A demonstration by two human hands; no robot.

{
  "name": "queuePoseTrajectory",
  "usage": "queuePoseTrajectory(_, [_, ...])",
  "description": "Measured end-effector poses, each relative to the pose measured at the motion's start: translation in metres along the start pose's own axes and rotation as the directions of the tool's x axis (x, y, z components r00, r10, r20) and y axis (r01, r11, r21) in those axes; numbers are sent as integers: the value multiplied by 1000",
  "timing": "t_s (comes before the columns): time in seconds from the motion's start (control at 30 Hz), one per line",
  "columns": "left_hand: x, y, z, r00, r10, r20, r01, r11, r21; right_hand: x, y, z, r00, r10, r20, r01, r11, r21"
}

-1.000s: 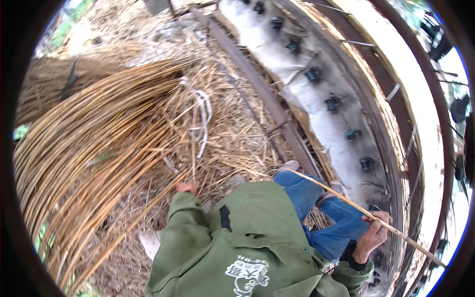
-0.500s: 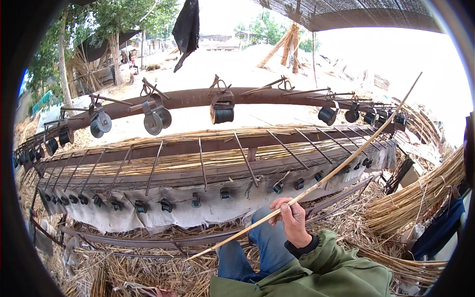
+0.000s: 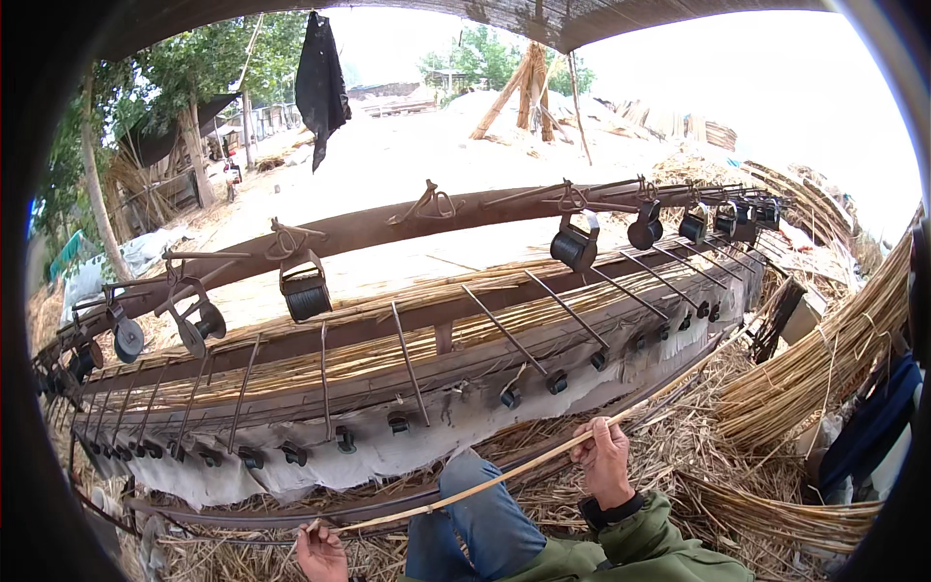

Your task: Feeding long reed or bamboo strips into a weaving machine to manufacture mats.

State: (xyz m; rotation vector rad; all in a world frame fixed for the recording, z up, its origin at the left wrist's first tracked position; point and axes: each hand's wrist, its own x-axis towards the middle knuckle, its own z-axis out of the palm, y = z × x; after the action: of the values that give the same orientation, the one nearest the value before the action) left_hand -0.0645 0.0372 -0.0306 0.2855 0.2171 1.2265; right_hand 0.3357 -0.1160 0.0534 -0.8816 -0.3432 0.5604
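Observation:
A long pale reed stalk [image 3: 514, 469] slants across my lap, rising from lower left to far right. My right hand [image 3: 605, 464] is closed round it near its middle, above my right knee. At its lower left end, my left hand [image 3: 322, 555] is closed with thumb and finger pinched at the tip. A thin pale sliver shows beside those fingers, too small to name. In front stands a long metal weaving frame [image 3: 443, 338] with rows of rods, and many reeds [image 3: 373, 361] lie along it.
Spools of dark wire [image 3: 306, 294] hang from the curved upper bar [image 3: 369, 215], and smaller ones along a pale cloth sheet [image 3: 373, 456]. A thick reed bundle [image 3: 805, 373] leans at the right. Loose straw [image 3: 679, 475] covers the ground. A black cloth [image 3: 321, 87] hangs beyond.
My left hand has come up from the lower edge to the stalk's left end. The stalk has swung down to a flatter slant, and my right hand has lowered slightly. The view has shifted.

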Motion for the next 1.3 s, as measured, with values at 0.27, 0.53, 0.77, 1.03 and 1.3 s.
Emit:
queuePoseTrajectory(0.27, [1,-94,65,972,-234,-37,236,962,133,-28,48,26,941,231,248,-263,959,103])
queuePoseTrajectory(0.53, [-6,-95,75,994,-104,-30,108,912,396,-9,31,26,970,199,143,-200,980,-5])
queuePoseTrajectory(0.77, [-16,-52,39,995,83,-48,-11,599,801,87,-55,-9,999,-45,-5,46,998,44])
queuePoseTrajectory(1.03, [1,-39,13,979,45,-200,86,798,597,219,-99,-31,974,42,-221,-50,998,-30])
queuePoseTrajectory(1.3, [6,-62,62,956,162,-245,59,712,700,313,-101,-57,942,163,-293,-168,986,7])
